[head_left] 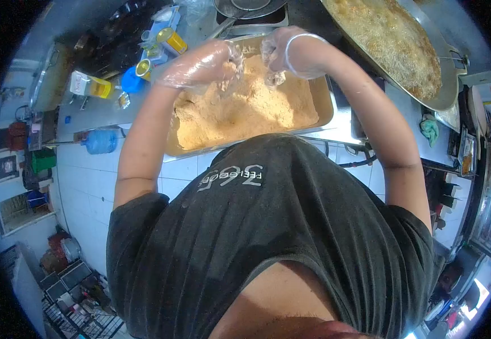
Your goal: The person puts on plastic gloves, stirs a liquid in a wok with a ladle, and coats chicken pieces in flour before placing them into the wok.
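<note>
Left hand (pixel 200 65), gloved, half buried in crumbs (pixel 251 110)

One left hand (pixel 200 65), one right hand (pixel 284 51), one tray (pixel 328 104), one frying pan (pixel 444 70), two yellow tins (pixel 173 39) (pixel 142 68), one blue jug (pixel 100 141).

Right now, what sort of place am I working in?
Probably a commercial frying kitchen: the left hand and right hand, both in plastic gloves, work in a large metal tray of tan breading mix, and a wide pan of frothing oil sits beside it.
</note>
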{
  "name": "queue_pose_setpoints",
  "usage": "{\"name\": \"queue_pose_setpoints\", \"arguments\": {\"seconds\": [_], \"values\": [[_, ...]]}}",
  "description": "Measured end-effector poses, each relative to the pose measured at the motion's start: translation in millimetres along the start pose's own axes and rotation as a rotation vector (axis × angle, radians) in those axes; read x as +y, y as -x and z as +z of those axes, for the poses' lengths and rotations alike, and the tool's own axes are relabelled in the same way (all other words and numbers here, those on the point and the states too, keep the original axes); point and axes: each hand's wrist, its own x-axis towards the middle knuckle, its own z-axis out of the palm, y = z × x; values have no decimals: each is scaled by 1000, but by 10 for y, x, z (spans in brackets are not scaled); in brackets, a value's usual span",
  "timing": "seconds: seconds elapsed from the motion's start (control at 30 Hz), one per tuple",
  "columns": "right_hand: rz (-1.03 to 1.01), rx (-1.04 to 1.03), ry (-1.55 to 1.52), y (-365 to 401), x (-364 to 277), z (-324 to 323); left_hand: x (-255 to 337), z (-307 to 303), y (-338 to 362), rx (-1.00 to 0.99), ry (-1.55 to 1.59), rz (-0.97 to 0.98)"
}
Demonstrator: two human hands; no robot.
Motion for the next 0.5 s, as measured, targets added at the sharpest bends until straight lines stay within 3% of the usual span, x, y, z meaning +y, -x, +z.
{"name": "queue_pose_setpoints", "arguments": {"seconds": [0.07, 0.17, 0.27, 0.37, 0.5], "values": [[24, -27, -110, 83, -11, -238, 56, -133, -8, 165, -22, 81], [-217, 86, -128, 540, -134, -868, 487, -690, -96, 50, 88, 62], [-129, 93, -528, 830, 123, -1311, 757, -1106, -342, 139, -19, 163], [-143, 170, -584, 1140, 515, -1790, 1154, -1542, -768, 194, -71, 179], [239, 434, -383, 1724, 961, -2356, 1650, -1893, -1409, 260, -67, 207]]}}
